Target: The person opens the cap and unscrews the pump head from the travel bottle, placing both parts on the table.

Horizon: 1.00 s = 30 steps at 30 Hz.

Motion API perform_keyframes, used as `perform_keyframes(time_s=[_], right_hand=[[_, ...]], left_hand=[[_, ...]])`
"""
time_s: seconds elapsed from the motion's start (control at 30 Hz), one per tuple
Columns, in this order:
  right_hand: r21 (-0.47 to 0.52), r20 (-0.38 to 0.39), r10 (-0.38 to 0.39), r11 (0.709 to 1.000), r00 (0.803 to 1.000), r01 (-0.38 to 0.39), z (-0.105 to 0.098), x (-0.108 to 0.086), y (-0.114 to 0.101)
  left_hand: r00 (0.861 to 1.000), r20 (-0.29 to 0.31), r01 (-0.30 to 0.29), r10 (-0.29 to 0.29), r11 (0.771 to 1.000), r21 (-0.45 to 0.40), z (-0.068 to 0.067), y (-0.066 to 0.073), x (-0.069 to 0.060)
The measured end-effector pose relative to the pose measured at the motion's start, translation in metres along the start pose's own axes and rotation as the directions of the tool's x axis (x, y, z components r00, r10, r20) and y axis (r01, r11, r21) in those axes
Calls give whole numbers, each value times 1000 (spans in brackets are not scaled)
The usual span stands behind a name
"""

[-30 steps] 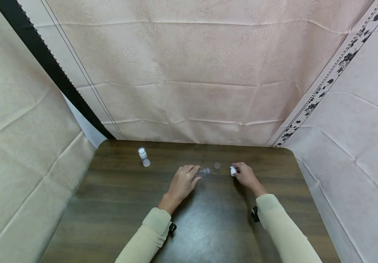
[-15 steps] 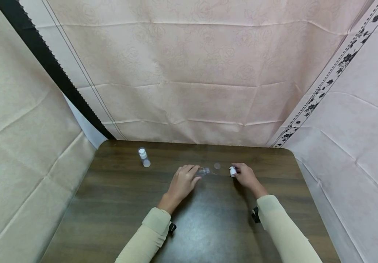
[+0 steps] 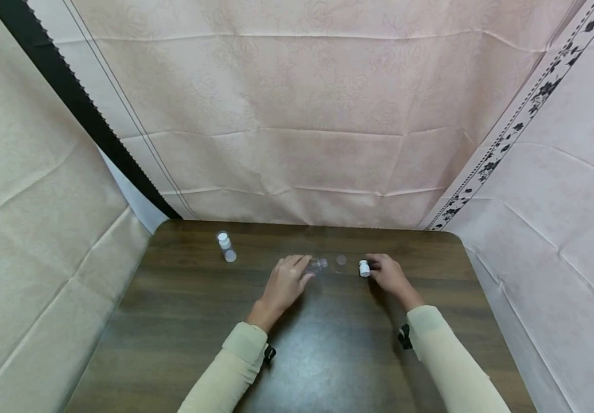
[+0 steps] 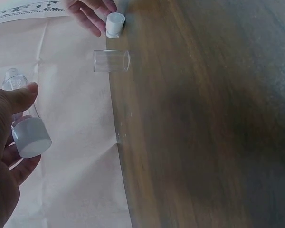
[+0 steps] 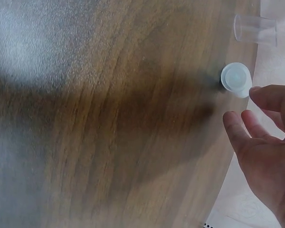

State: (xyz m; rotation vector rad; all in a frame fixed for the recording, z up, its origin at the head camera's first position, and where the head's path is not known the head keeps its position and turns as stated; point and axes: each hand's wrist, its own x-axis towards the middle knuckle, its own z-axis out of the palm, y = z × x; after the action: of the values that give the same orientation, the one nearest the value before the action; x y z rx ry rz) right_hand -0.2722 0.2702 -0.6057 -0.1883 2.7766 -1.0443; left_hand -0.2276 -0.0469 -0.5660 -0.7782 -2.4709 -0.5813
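Good handling here would seem to call for a light, steady pinch from the left hand [image 3: 283, 283] on the clear bottle [image 3: 319, 265], whose smooth body could slip, and an even, two-sided touch from the right hand [image 3: 391, 276] on the small white piece [image 3: 364, 268], since a one-sided nudge might tip it into the clear tube [image 4: 111, 61]. The left thumb and fingers are closed around the bottle, which lies toward two o'clock of that hand. The right hand's fingers are parted and grip nothing; one fingertip sits at the white piece's edge, though whether it touches cannot be told. On the table [image 3: 188, 304], that piece lies at nine o'clock of the right hand, with the tube just beyond it. A white-capped bottle [image 3: 226, 246] stands well apart, at the left hand's ten o'clock.
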Motion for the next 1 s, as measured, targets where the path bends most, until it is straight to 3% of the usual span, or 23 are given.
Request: perform_keyframes(time_s=[0.53, 1.0], right_hand=[[-9, -60, -64, 998, 996, 63, -11, -9, -7], [5, -104, -114, 993, 988, 115, -19, -25, -24]], left_hand=[[999, 9, 31, -31, 999, -32, 2, -6, 7], [998, -3, 61, -61, 993, -105, 13, -15, 17]])
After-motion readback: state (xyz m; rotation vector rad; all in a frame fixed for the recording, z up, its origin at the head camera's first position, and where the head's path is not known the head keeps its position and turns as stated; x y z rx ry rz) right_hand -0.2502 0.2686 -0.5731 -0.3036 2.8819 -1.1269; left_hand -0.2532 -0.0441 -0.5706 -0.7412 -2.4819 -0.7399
